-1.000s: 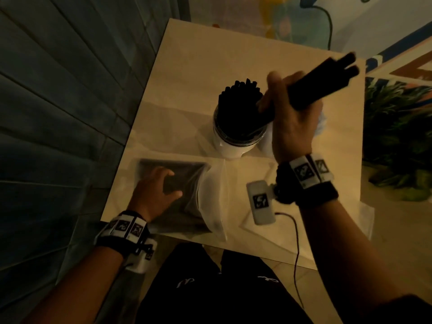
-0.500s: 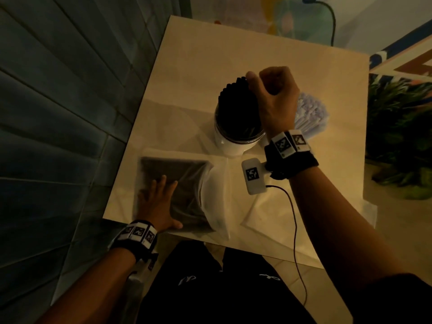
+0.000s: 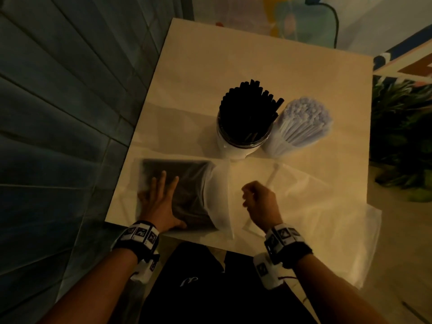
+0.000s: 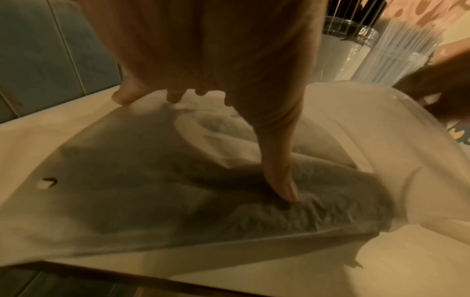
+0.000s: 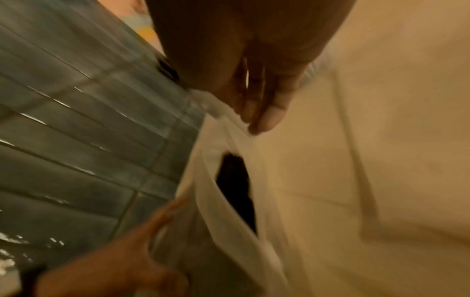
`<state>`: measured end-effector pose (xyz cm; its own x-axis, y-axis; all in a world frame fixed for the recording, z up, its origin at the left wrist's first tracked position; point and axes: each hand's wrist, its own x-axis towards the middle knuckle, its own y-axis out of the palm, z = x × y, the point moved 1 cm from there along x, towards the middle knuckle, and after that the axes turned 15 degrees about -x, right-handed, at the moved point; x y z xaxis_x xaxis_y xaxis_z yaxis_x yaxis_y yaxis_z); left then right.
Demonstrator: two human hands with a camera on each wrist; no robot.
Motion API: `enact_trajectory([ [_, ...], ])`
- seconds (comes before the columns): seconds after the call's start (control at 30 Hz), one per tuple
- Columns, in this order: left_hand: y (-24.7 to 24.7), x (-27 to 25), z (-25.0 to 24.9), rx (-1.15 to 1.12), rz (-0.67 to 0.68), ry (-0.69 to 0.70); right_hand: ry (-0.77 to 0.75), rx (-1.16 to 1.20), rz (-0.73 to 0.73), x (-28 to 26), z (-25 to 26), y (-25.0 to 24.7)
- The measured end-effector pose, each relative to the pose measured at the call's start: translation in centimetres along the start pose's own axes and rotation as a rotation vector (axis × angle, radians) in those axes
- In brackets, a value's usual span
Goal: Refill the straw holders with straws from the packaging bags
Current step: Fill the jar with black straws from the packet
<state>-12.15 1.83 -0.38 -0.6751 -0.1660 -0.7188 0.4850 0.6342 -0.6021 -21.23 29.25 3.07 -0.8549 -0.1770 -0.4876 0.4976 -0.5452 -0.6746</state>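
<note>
right hand point(image 3: 259, 202) apparently empty, withdrawn from straw holder point(image 3: 243, 141).

We find no readable words, brand names or numbers in any view. The wrist bands point(image 3: 139, 235) carry black-and-white square marker patterns, which are codes, not text. On the dark trousers point(image 3: 210, 288), just below the desk point(image 3: 233, 66) edge, we see a small pale emblem point(image 3: 188, 281), too small and dim to read. The painted wall point(image 3: 304, 17) beyond the far desk edge shows coloured shapes only.
</note>
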Motion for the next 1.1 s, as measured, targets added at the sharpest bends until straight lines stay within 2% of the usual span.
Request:
enact_trajectory([
  [0.07,0.1,0.2,-0.1,0.014,0.021,-0.022,-0.048,-0.081,0.106,0.5,-0.4,1.9],
  [0.17,0.2,0.5,-0.3,0.044,0.051,-0.037,-0.241,-0.282,0.184,1.4,0.9,3.9],
  [0.33,0.1,0.6,-0.5,0.034,0.050,-0.025,-0.607,-0.544,0.162,2.0,3.8,5.3],
  [0.47,0.3,0.6,-0.4,0.041,0.033,-0.010,-0.570,-0.615,0.195,3.7,4.7,6.3],
  [0.73,0.3,0.4,-0.1,0.051,0.025,0.011,-0.422,-0.553,0.261,4.6,6.5,5.4],
  [0.9,0.3,0.6,-0.3,0.067,0.029,0.005,-0.361,-0.714,0.320,5.0,7.4,6.4],
  [1.0,0.3,0.7,0.0,0.048,0.030,0.003,-0.455,-0.722,0.234,4.8,7.7,7.0],
  [1.1,0.4,0.7,0.1,0.024,0.040,0.004,-0.459,-0.693,0.214,5.0,8.1,7.4],
])
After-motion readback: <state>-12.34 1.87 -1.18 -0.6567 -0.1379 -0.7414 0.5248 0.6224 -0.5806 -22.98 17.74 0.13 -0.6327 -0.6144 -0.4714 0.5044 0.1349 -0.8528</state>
